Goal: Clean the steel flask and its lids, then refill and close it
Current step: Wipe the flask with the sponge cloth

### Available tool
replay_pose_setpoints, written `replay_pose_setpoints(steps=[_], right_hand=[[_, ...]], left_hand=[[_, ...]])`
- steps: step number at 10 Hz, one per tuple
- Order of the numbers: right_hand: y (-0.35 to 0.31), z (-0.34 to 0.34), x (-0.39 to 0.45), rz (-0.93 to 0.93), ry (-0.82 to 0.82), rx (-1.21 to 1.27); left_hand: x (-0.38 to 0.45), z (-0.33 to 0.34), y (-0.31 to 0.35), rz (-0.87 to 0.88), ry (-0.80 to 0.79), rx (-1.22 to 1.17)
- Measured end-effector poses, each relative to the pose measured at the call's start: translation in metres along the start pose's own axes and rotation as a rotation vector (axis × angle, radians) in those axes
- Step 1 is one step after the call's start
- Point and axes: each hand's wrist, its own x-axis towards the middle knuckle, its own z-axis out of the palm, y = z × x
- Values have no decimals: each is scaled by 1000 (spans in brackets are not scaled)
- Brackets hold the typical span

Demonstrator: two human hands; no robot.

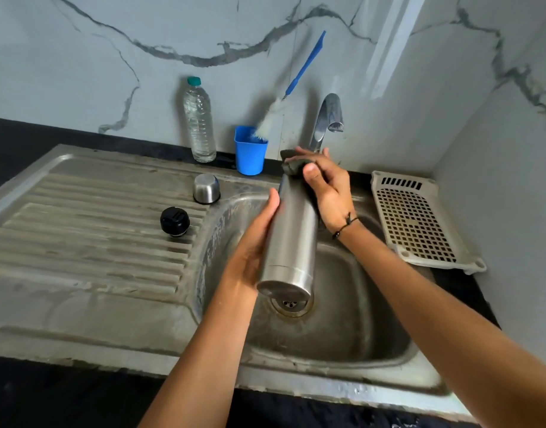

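- The right hand (pixel 325 188) clamps a dark scrub pad (pixel 293 162) over the top end of the flask (pixel 292 233), fingers curled round the neck, the thumb facing the camera.
- The left hand (pixel 256 242) cradles the flask's lower body with fingers curled behind it and the thumb lying along the steel.
- The flask hangs tilted over the sink (pixel 358 319) bowl, base toward the camera and just above the drain (pixel 292 304), mouth up near the tap (pixel 329 117).
- Judged by its look, the brushed steel is stiff and dent-resistant but slick when wet; the mid-body is the safest hold, with a second hand at the neck.
- With its lids off, it is probably light.
- The steel cap (pixel 206 189) and black stopper (pixel 174 221) sit well apart from the flask on the ribbed drainboard.
- On the worktop behind stand a water bottle (pixel 199 122) and a blue cup (pixel 250 151) holding a bottle brush (pixel 292 88); a plastic rack (pixel 417 220) lies to the right.
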Motion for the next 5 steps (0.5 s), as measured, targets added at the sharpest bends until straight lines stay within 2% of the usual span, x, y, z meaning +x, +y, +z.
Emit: replay_pose_setpoints(steps=[1, 2, 3, 4, 5], right_hand=[[-9, 15, -29, -48, -77, 18], [-24, 25, -66, -136, -143, 23], [-37, 26, -90, -189, -203, -19], [-40, 20, -105, -235, -252, -15], [-48, 5, -94, -138, -111, 236]], left_hand=[[-5, -5, -7, 69, 80, -125], [-12, -25, -27, 205, 150, -143], [-11, -32, -39, 188, 101, -184], [4, -23, -24, 296, -81, 19], [18, -27, -18, 23, 7, -14]])
